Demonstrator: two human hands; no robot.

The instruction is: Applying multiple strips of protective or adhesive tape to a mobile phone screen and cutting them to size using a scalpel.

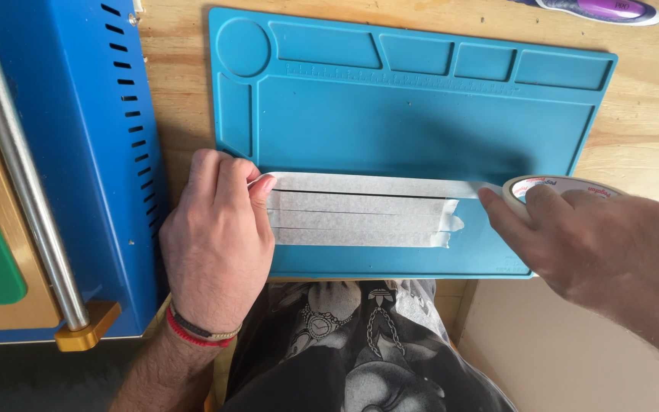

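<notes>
Pressing down on the near end of a fresh strip of tape (375,184), the left hand (219,240) has its fingers curled, with the fingertips (262,185) pinning that end flat on the blue mat (413,130). The right hand (581,236) grips a roll of tape (566,187) from above, fingers wrapped around its rim, at the right side of the mat. The fresh strip runs from one hand to the other and is not cut from the roll. Below it lie three more strips (356,221), side by side and stuck flat on the mat, with torn ends on the right. So three strips look done, and the fourth looks laid but not yet torn off. I would guess most of the mat's flat part above the strips has no tape on it so far. The mat has little trays along its top edge (417,53), a round one in the corner (242,47) and a long one down the left side (234,111). Nothing sits in any of them. The mat rests on a wooden table (650,99). A blue metal box with slots (93,145) stands to the left, with a silver bar (17,160) beside it. A purple and white thing (612,11) peeks in at the top; what it is cannot be told.
</notes>
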